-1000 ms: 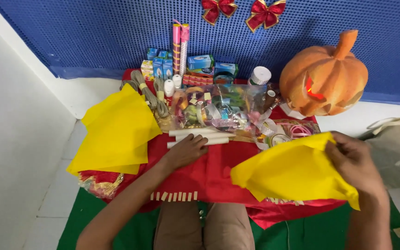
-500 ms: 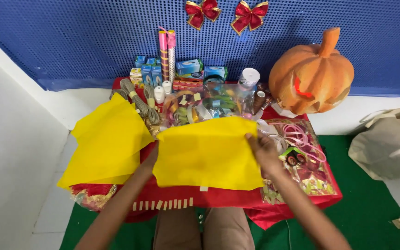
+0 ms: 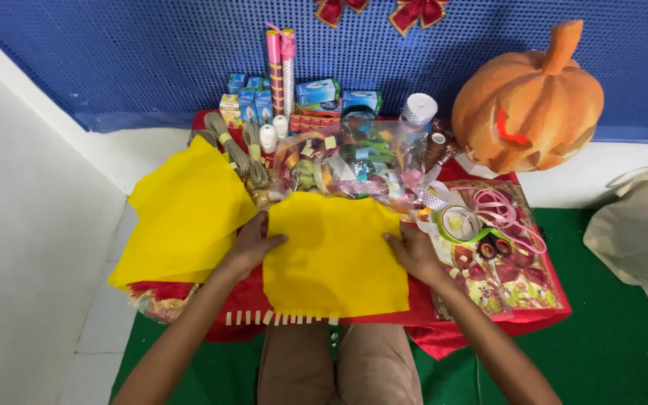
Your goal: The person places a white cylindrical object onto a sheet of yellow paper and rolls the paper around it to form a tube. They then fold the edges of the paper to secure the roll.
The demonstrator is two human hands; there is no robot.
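Left hand (image 3: 251,246), right hand (image 3: 414,253) flat, fingers spread, pressing edges of squarish yellow felt sheet (image 3: 333,255)

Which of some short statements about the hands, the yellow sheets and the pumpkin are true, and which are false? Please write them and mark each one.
1. Both hands rest on one yellow sheet. True: the left hand is at its left edge, the right hand at its right edge.
2. The orange pumpkin stands at the far left. False: it stands at the far right.
3. A second yellow sheet lies to the left. True.
4. The right hand holds scissors. False: it lies flat on the sheet.
5. The cloth under the sheets is blue. False: it is red.
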